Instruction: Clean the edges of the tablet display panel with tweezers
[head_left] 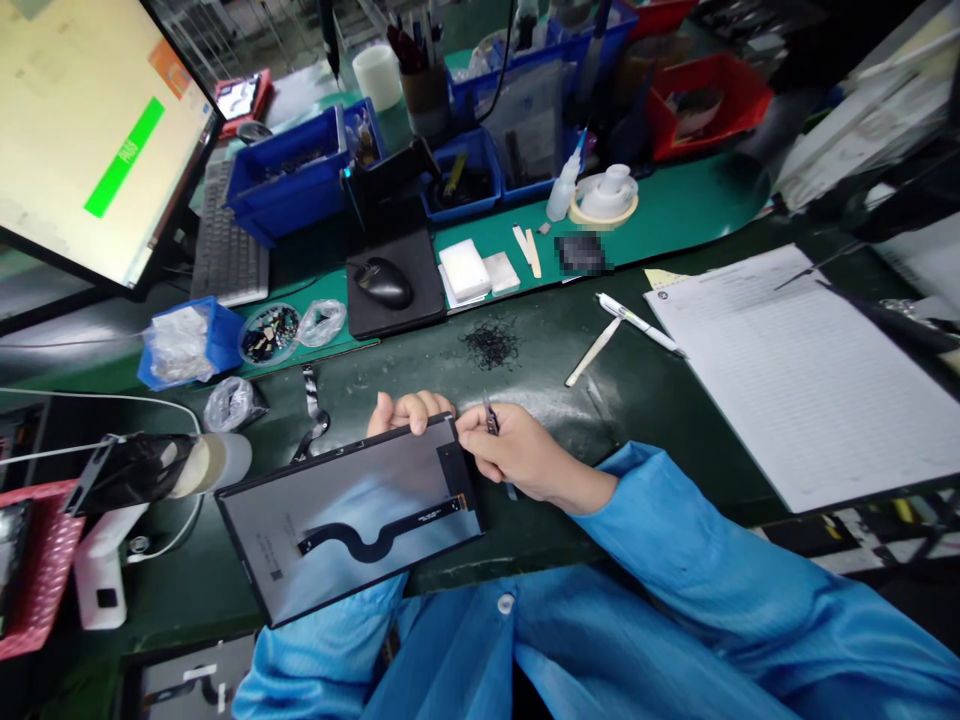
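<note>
A tablet display panel (352, 510) with a black rim and a curved black flex cable (367, 545) on its back is tilted up before me. My left hand (412, 412) grips it from behind, fingers over the far edge and the palm hidden. At the panel's upper right corner, the fingertips of my right hand (517, 455) are pinched together. Slim tweezers (491, 418) are held in that same hand, pointing away from me. Whether the fingertips also pinch something small cannot be made out. Beyond both hands lies a heap of thin black strips (491, 343).
To the right are a paper sheet (817, 370), a white pen (637, 322) and a flat stick (592, 352). A mouse (382, 282), blue bins (289, 175) and a monitor (97, 120) stand behind. Left are a white stand (109, 570) and a pink tray (45, 560).
</note>
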